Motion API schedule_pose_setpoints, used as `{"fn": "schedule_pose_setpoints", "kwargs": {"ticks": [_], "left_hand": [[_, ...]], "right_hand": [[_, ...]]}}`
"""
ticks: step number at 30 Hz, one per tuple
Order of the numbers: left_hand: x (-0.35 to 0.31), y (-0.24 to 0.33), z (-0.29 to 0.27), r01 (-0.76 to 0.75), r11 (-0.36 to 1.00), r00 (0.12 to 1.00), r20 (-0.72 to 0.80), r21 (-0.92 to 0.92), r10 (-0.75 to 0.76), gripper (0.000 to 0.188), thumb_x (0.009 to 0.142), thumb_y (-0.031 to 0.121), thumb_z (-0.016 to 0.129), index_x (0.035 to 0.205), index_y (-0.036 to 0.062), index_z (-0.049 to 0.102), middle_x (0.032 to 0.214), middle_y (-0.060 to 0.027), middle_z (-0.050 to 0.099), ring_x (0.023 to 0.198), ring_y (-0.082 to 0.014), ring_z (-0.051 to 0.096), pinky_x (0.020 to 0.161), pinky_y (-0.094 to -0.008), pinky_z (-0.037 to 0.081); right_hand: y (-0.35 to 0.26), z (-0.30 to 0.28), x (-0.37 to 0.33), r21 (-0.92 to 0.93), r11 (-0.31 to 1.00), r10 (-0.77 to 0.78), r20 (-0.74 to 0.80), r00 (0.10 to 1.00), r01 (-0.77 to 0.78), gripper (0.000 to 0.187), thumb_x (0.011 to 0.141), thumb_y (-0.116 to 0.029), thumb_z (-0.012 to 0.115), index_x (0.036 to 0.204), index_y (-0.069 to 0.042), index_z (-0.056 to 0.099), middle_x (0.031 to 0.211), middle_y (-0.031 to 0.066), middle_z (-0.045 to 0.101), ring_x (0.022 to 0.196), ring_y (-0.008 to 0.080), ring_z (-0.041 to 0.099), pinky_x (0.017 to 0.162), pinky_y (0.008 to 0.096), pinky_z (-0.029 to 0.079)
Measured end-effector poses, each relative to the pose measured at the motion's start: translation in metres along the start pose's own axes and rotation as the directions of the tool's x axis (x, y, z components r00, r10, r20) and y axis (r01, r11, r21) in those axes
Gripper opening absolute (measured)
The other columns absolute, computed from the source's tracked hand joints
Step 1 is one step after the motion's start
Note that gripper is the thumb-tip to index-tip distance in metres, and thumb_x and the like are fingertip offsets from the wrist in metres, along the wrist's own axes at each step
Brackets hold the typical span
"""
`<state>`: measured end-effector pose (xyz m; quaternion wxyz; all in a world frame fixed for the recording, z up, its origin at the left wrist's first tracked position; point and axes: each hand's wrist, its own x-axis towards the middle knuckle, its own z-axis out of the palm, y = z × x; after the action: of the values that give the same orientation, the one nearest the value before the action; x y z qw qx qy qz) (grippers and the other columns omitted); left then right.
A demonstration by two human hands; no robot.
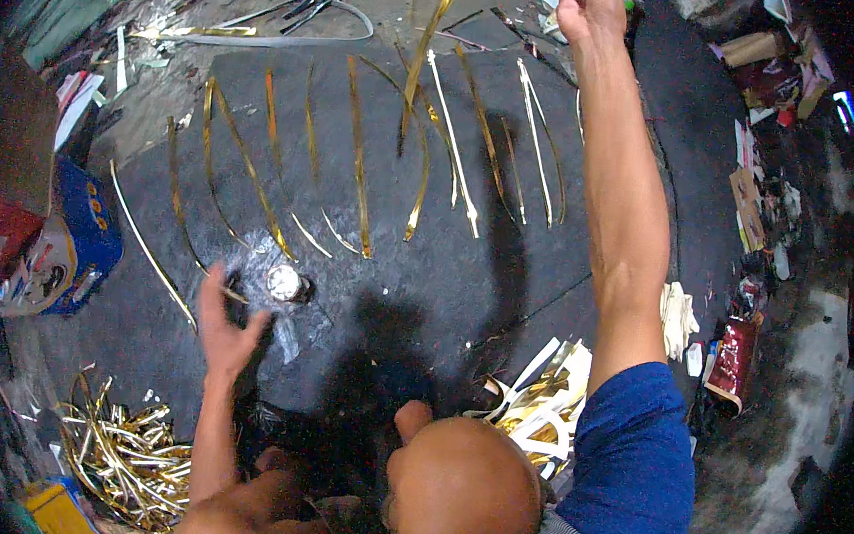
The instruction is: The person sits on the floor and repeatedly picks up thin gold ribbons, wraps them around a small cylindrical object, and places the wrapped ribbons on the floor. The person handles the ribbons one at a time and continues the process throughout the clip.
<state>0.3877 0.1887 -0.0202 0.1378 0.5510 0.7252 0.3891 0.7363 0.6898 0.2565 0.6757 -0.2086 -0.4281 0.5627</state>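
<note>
Over the dark mat [373, 313], my left hand [227, 327] is open, thumb and fingers apart. It is close to a small round pot with a whitish top [283, 282], and the lower end of a thin curved gold strip [174, 187] passes by its fingertips. My right arm stretches to the far edge of the view. There my right hand [592, 14] has its fingers bent together, partly cut off, and what they hold cannot be made out. Several gold strips [357, 161] and white strips [452, 143] lie spaced in a row across the mat.
A heap of gold and white strips [126, 454] lies at the near left, another bundle [552, 397] near my right side. A blue box [88, 240] stands at the left. Pale gloves or cloth [678, 322] and a red packet [731, 361] lie at the right. A grey band [335, 34] lies beyond the mat.
</note>
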Motion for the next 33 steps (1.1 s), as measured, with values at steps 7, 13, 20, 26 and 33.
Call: {"fn": "schedule_pose_setpoints", "kwargs": {"ticks": [7,13,20,26,33], "left_hand": [[-0.134,-0.171,-0.137,0.448,0.467,0.894,-0.398,0.763,-0.208,0.068,0.097,0.040,0.058,0.149,0.0021,0.037,0.148,-0.0296,0.039,0.133,-0.0475,0.041,0.110,-0.0529,0.036],[-0.207,-0.196,-0.203,0.621,0.490,0.723,-0.207,0.612,-0.659,0.036,0.095,0.023,0.059,0.125,0.0032,0.062,0.134,-0.0216,0.056,0.118,-0.0403,0.056,0.098,-0.0462,0.047],[-0.216,-0.177,-0.187,0.585,0.637,0.806,-0.276,0.501,-0.523,0.026,0.088,0.019,0.063,0.106,0.0008,0.069,0.105,-0.0206,0.067,0.099,-0.0400,0.063,0.086,-0.0478,0.050],[-0.148,-0.142,-0.173,0.655,0.526,0.709,-0.201,0.543,-0.676,0.025,0.078,0.015,0.068,0.100,0.0052,0.070,0.113,-0.0201,0.064,0.109,-0.0397,0.059,0.090,-0.0476,0.051],[-0.177,-0.136,-0.194,0.679,0.530,0.719,-0.315,0.509,-0.619,0.027,0.082,0.024,0.069,0.104,0.0086,0.069,0.100,-0.0144,0.068,0.094,-0.0348,0.066,0.084,-0.0461,0.054]], "right_hand": [[0.072,-0.154,-0.104,0.111,0.991,-0.010,-0.528,0.849,0.081,0.010,0.092,0.002,0.059,0.098,0.009,0.062,0.094,0.0119,0.060,0.087,0.0193,0.059,0.077,0.0266,0.055],[0.164,-0.210,-0.232,0.039,0.968,0.142,-0.899,0.413,-0.247,0.016,0.094,-0.006,0.057,0.079,0.001,0.057,0.074,0.0034,0.052,0.065,0.0129,0.052,0.052,0.0196,0.048],[0.158,-0.238,-0.263,-0.113,0.864,0.011,-0.970,0.243,-0.491,0.020,0.094,-0.020,0.060,0.085,-0.002,0.065,0.078,0.0080,0.064,0.066,0.0179,0.061,0.054,0.0303,0.047],[0.138,-0.293,-0.295,-0.473,0.570,0.245,-0.682,0.689,-0.672,0.012,0.091,-0.014,0.061,0.088,-0.002,0.064,0.081,0.0057,0.064,0.069,0.0195,0.061,0.059,0.0339,0.050],[0.224,-0.098,-0.399,-0.831,0.484,0.538,0.036,0.842,-0.273,0.017,0.089,-0.012,0.071,0.104,-0.007,0.064,0.087,0.0017,0.064,0.071,0.0090,0.057,0.060,0.0238,0.048]]}}
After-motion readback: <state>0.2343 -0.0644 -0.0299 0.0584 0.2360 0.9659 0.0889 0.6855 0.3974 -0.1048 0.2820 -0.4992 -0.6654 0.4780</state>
